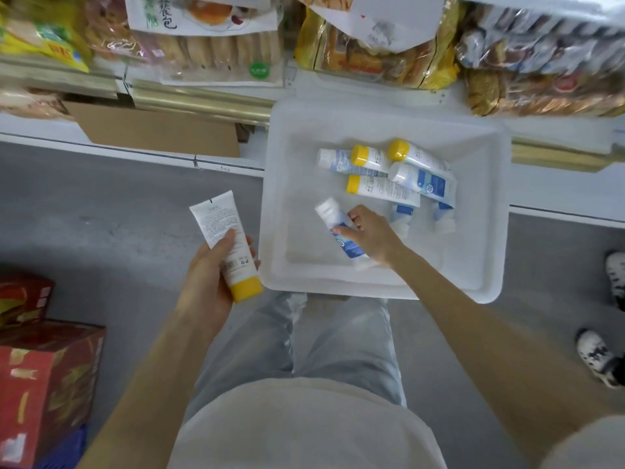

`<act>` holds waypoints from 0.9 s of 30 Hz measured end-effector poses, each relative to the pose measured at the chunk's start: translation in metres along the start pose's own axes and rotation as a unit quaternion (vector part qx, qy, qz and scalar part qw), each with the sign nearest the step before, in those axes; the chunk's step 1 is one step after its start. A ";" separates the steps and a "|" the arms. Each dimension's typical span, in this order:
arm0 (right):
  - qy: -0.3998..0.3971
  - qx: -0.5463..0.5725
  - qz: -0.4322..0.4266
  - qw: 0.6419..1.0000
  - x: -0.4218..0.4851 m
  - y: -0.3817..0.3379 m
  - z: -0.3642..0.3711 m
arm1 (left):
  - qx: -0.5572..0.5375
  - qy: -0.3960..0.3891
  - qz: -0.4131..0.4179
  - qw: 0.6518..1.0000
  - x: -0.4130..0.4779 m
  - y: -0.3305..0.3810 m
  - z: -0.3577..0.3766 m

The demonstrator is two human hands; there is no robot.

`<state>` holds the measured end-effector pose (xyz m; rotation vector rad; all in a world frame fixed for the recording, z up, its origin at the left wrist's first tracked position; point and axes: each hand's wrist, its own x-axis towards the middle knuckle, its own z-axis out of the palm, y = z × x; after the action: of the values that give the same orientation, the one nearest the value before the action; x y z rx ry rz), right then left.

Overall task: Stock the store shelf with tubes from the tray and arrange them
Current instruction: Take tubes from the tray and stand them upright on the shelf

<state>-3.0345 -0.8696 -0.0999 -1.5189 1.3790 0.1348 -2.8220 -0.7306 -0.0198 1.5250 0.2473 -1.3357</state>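
Note:
A white tray (382, 289) rests on my lap and against the shelf edge. Inside it lie several white tubes (389, 189), some with yellow caps, some with blue labels, heaped at the far right. My left hand (209, 275) holds a yellow-capped white tube (230, 245) over the floor, left of the tray, cap pointing toward me. My right hand (370, 235) reaches into the tray and grips a white tube with a blue label (333, 221), which is tilted, with one end toward the far left.
The store shelf (554, 187) runs across the top, packed with bagged snacks (216, 45) and a brown cardboard box (152, 130). Red cartons (44, 377) stand on the grey floor at lower left. Another person's black-and-white shoes (602, 353) are at the right edge.

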 end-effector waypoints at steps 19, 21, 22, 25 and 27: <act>0.359 0.491 -0.198 0.769 -0.200 -0.160 -0.200 | 0.138 -0.323 0.270 0.897 -0.150 0.128 0.164; 0.374 0.525 -0.210 0.735 -0.215 -0.174 -0.213 | 0.138 -0.337 0.303 0.881 -0.176 0.144 0.177; 0.371 0.545 -0.219 0.719 -0.222 -0.179 -0.219 | 0.143 -0.345 0.322 0.870 -0.188 0.151 0.182; 0.331 0.601 -0.261 0.679 -0.249 -0.192 -0.236 | 0.161 -0.377 0.379 0.830 -0.226 0.173 0.193; 0.297 0.612 -0.304 0.667 -0.268 -0.199 -0.249 | 0.170 -0.395 0.414 0.802 -0.249 0.189 0.199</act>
<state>-3.0982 -0.9075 0.3100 -0.6954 0.8845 -1.5418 -2.8959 -0.8552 0.3214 0.9850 -1.1258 -1.1674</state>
